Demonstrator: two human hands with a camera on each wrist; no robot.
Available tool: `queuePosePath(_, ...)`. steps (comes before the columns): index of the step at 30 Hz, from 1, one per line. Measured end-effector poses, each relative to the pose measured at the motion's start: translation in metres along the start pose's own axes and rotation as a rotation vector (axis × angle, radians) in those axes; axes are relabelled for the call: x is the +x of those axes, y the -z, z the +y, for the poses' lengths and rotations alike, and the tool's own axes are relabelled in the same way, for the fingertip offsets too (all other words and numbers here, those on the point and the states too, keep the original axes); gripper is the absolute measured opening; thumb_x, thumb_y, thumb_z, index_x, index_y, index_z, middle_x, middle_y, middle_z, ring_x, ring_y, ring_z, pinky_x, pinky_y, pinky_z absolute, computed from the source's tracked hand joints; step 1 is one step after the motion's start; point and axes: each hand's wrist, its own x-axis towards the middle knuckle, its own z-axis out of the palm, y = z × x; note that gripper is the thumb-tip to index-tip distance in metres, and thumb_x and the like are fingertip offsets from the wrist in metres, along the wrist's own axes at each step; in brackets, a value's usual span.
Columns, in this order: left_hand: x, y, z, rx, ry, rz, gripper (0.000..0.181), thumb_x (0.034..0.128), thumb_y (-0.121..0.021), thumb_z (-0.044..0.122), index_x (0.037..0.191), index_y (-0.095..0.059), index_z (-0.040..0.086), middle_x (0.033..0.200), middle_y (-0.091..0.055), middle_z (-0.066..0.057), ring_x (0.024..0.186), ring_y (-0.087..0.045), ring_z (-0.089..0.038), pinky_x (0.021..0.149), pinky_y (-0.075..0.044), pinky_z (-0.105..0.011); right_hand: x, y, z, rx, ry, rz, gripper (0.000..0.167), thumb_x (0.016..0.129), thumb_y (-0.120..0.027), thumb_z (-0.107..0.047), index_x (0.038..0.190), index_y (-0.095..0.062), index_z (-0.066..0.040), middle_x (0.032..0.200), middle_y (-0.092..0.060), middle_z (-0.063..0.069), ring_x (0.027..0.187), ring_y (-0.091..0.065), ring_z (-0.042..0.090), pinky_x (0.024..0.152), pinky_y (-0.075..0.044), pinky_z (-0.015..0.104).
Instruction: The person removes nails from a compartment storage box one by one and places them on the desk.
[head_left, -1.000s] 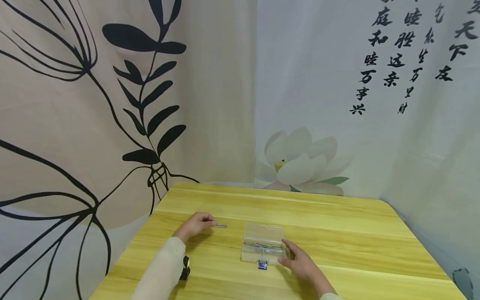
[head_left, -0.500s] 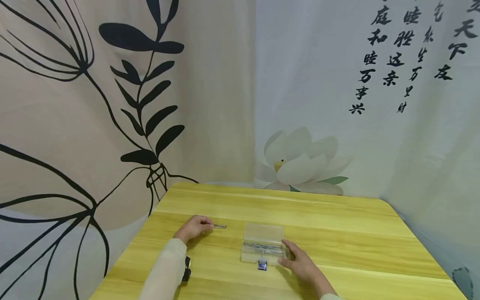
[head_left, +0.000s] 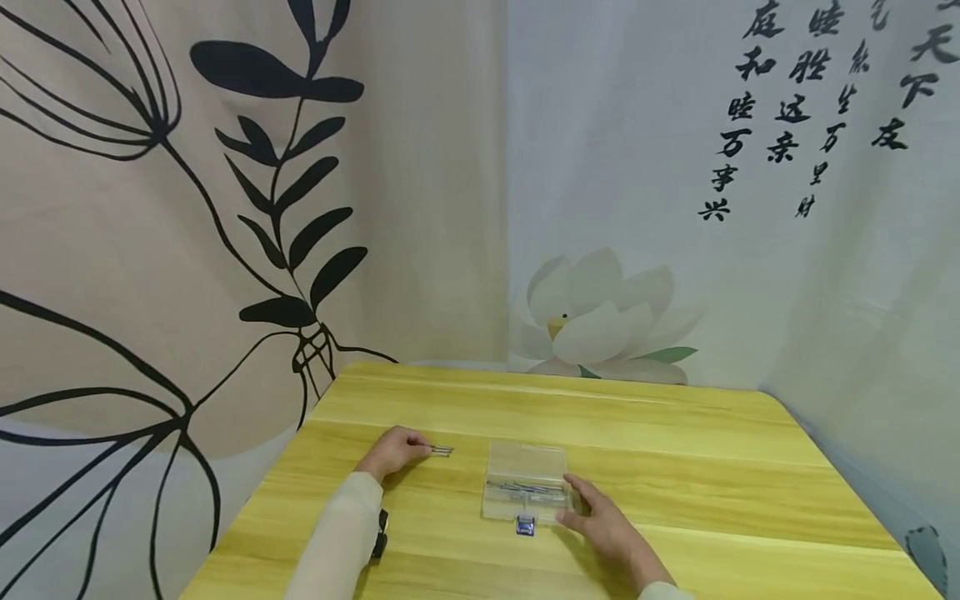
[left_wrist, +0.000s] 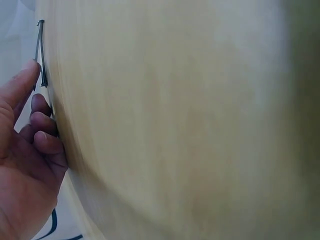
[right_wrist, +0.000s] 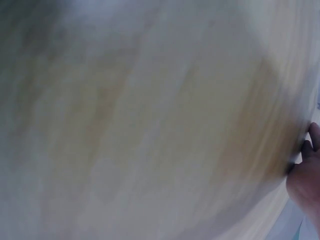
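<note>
Near the table's left side, my left hand [head_left: 397, 452] pinches a thin metal nail at its fingertips. In the left wrist view, the left hand [left_wrist: 27, 150] has its lower fingers curled, and another nail [left_wrist: 43, 55] lies close beside the pinched one on the table. A clear plastic box [head_left: 528, 463] stands with its lid raised, holding several metal nails [head_left: 525, 488]; a blue latch [head_left: 525, 526] is at its front. My right hand [head_left: 603, 525] grips the box's right side, thumb near the front corner. Only part of the right hand [right_wrist: 305, 177] shows in the right wrist view.
The yellow wood-grain table [head_left: 675, 467] has rounded back corners. Behind it hangs a light curtain [head_left: 435, 208] printed with dark leaves, a lotus and black writing. A black band [head_left: 380, 535] is at the left wrist.
My left hand has shifted slightly right, and the nails at its fingertips look more spread. My right hand stays at the box. The head view has tilted slightly.
</note>
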Motion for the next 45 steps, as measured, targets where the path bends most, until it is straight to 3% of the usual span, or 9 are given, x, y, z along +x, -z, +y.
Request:
queuePosePath(6,-0.0008,0.0014,0.0003,-0.002,-0.036,0.007,0.008,0.0945,-0.068,0.011,0.093,-0.076,0.008,0.093,-0.067,0.000,0.083,-0.056,-0.016,0.076,-0.048,-0.038,-0.0017,0.0013,-0.0007,-0.012,0.000,-0.002,0.069,0.094,-0.069,-0.030,0.153,-0.038,-0.011,0.153,-0.030,0.030,0.139,-0.025,0.054,0.106,-0.021,0.070)
queuePosePath(18,-0.0036,0.0034,-0.0040,-0.052,-0.027,-0.002,0.006,0.0904,-0.072,0.005,0.095,-0.075,0.005,0.088,-0.063,-0.002,0.080,-0.052,-0.018,0.073,-0.046,-0.035,-0.0005,0.0001,0.0025,0.007,-0.006,-0.004,0.070,0.094,-0.069,-0.030,0.153,-0.037,-0.012,0.153,-0.029,0.030,0.139,-0.023,0.054,0.106,-0.019,0.070)
queuePosePath(31,-0.0058,0.0001,-0.0003,0.038,-0.038,0.007,0.004,0.0901,-0.073,0.009,0.091,-0.075,0.006,0.089,-0.067,0.000,0.081,-0.059,-0.015,0.077,-0.051,-0.040,-0.0033,0.0006,-0.0010,0.028,0.004,-0.007,0.070,0.094,-0.069,-0.030,0.153,-0.037,-0.009,0.153,-0.029,0.031,0.139,-0.024,0.054,0.107,-0.020,0.069)
queuePosePath(45,-0.0043,0.0016,0.0002,0.026,-0.042,0.049,0.004,0.0906,-0.073,0.010,0.089,-0.076,0.008,0.084,-0.066,0.001,0.076,-0.055,-0.016,0.070,-0.048,-0.035,-0.0010,0.0010,0.0012,-0.007,0.009,0.001,0.070,0.094,-0.069,-0.031,0.153,-0.037,-0.011,0.153,-0.029,0.030,0.139,-0.024,0.053,0.107,-0.019,0.069)
